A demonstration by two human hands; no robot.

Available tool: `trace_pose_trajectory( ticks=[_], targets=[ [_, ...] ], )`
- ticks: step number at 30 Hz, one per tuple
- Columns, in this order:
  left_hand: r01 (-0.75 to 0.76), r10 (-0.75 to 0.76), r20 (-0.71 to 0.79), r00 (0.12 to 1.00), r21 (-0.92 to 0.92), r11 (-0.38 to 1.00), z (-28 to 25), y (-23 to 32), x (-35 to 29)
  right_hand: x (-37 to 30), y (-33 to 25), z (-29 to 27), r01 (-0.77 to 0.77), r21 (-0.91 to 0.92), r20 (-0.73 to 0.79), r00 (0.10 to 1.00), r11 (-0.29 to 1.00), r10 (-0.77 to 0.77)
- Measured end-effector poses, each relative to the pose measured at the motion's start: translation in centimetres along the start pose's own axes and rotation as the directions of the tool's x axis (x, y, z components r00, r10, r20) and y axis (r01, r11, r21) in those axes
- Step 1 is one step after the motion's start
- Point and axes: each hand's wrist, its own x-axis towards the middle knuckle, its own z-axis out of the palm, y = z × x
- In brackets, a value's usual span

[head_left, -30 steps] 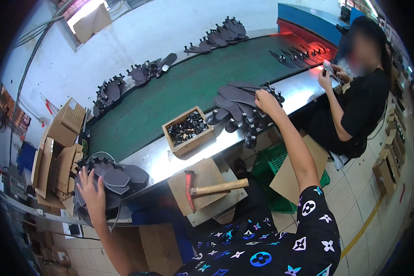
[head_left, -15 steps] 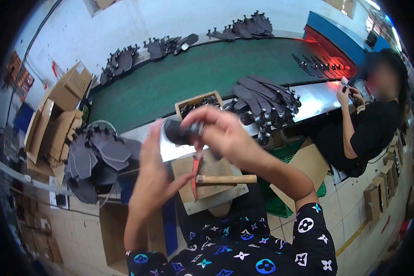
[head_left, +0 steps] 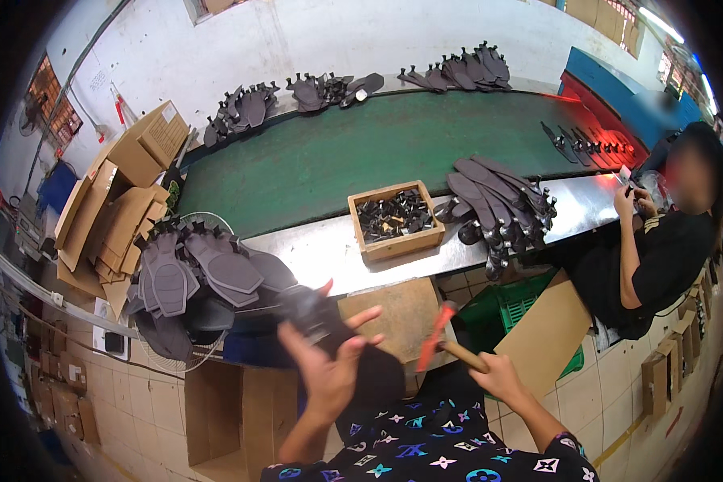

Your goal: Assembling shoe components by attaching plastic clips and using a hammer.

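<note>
In my left hand (head_left: 329, 373) is a dark shoe sole (head_left: 305, 312), smeared by motion, with some fingers stretched out beside it. My right hand (head_left: 502, 376) is closed round the wooden handle of a hammer (head_left: 458, 353), whose red head is lifted near the right edge of a worn work block (head_left: 393, 317). The block lies in front of me, below the metal ledge. A wooden box (head_left: 401, 245) of small black parts stands on the ledge beyond it.
Grey soles with black heel pieces are heaped on a round wire rack (head_left: 193, 281) at left and on the ledge (head_left: 498, 205). A green conveyor belt (head_left: 377, 145) runs behind. Cardboard (head_left: 542, 329) leans over a green crate (head_left: 506, 305). A co-worker (head_left: 658, 249) sits at right.
My right hand has left the dark piece and taken up the hammer from the block. My left hand has moved lower with the sole. The head view has shifted.
</note>
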Motion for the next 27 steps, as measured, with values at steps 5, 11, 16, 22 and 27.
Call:
trace_pose_trajectory(
  ticks=[5, 11, 16, 22, 27],
  targets=[
    [-0.17, -0.078, 0.185, 0.98, 0.971, 0.166, -1.4, -13.3, 1.0, -6.2, -0.3, 0.5, -0.493, 0.742, 0.21, 0.814, 0.453, 0.542],
    [-0.404, 0.115, 0.394, 0.912, 0.816, 0.413, 0.6, -11.9, 9.3, -8.5, -2.4, -3.2, -0.042, 0.994, -0.026, 0.805, 0.1, 0.593],
    [-0.544, 0.019, 0.549, 0.836, 0.824, 0.159, -0.4, -19.2, 21.0, -5.0, -0.9, -3.3, -0.112, 0.972, -0.047, 0.772, 0.207, 0.634],
    [-0.644, -0.308, 0.606, 0.734, 0.765, -0.031, 1.1, -19.3, 25.2, -2.9, -2.5, -2.8, -0.048, 0.977, -0.076, 0.834, 0.209, 0.546],
    [-0.733, -0.18, 0.72, 0.67, 0.68, -0.008, 3.2, -21.1, 24.1, -2.9, -0.8, -2.1, -0.071, 0.949, -0.11, 0.837, 0.306, 0.535]
  ],
)
